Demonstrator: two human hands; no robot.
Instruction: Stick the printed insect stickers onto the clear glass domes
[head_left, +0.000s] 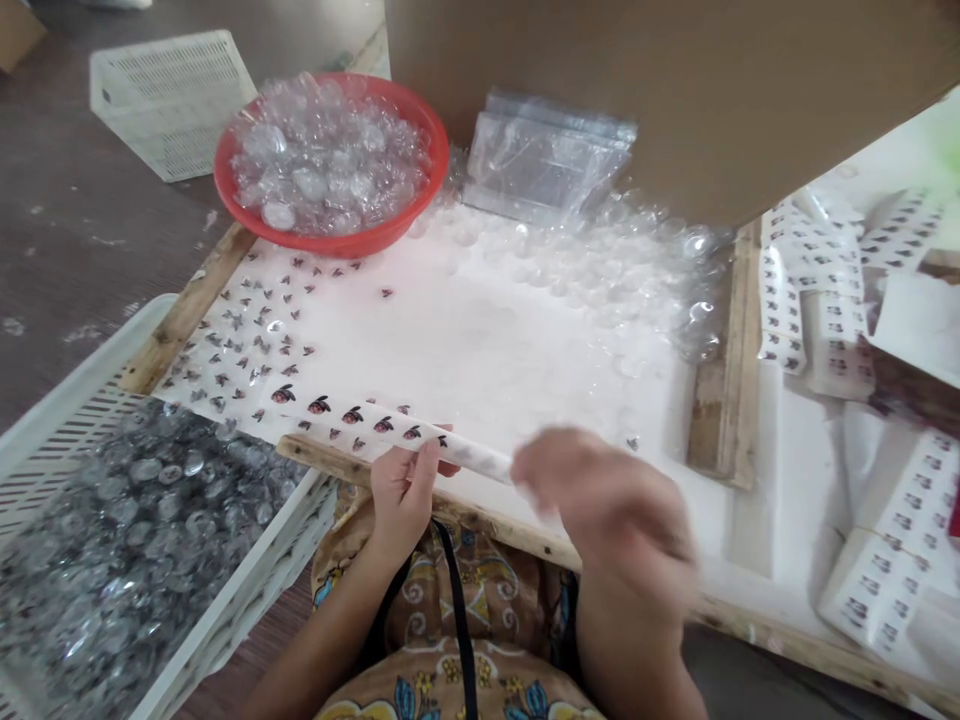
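My left hand [409, 485] pinches a long white strip of stickers [352, 415] between thumb and fingers at the near edge of the white work surface [480, 350]. Dark and red insect-like prints run in a row along the strip. To the right, my right hand [611, 520] is raised over the front edge, its fingers curled but smeared by motion. Its fingertips meet the blurred right end of the strip; whether they grip it I cannot make out. Small printed stickers or clear pieces bearing the same print [262, 315] lie scattered on the left.
A red basin [337, 245] of clear domed pieces stands at the back left, beside a plastic bag [544, 165]. More clear pieces [637, 260] spread rightward. Left is a crate [247, 600] of pieces; right, sticker bundles [892, 545]. Wooden strips [746, 350] edge the surface; cardboard [637, 90] stands behind.
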